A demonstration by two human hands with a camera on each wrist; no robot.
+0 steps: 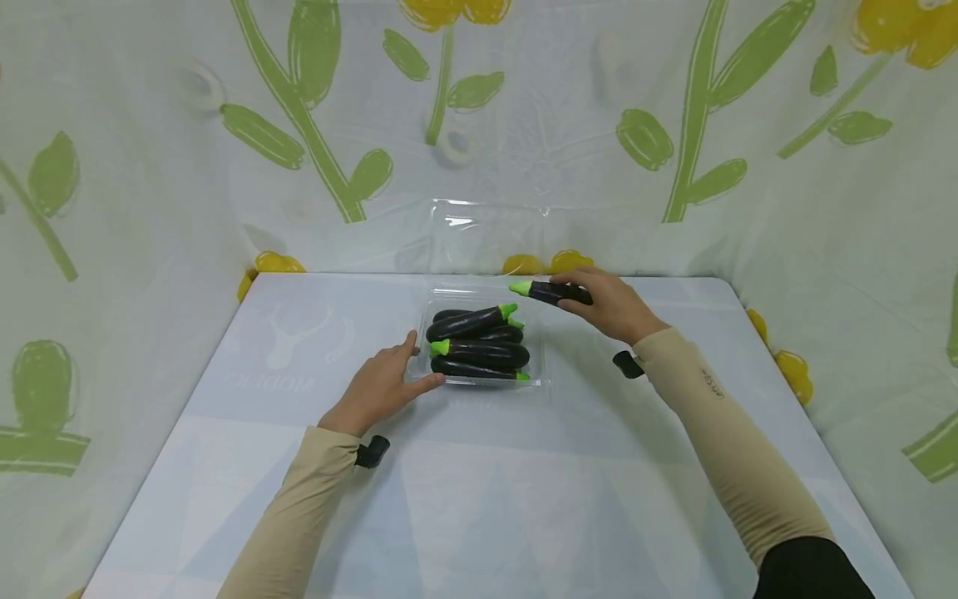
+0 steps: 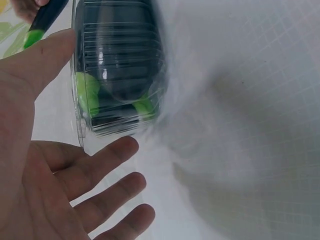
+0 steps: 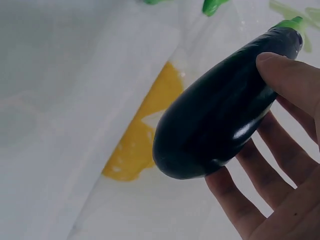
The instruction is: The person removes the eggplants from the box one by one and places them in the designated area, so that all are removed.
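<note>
My right hand (image 1: 614, 304) holds a dark eggplant (image 3: 215, 110) with a bright green stem end, raised beside the back right corner of a clear plastic clamshell box (image 1: 540, 366). Thumb and fingers lie on opposite sides of the eggplant, its stem end pointing left in the head view. Several more glossy eggplants (image 1: 490, 353) lie stacked in the box, their green ends facing either way. At the box's left end is my left hand (image 1: 382, 387), its thumb along the front wall and its fingers (image 2: 107, 160) spread loosely by the end wall.
The box's clear lid (image 1: 486, 237) stands raised at the back, close to the flower-patterned curtain (image 1: 554, 100). A pale table (image 1: 486, 491) with faint triangles carries the box near its back edge. A small black device (image 1: 372, 452) sits at the left wrist.
</note>
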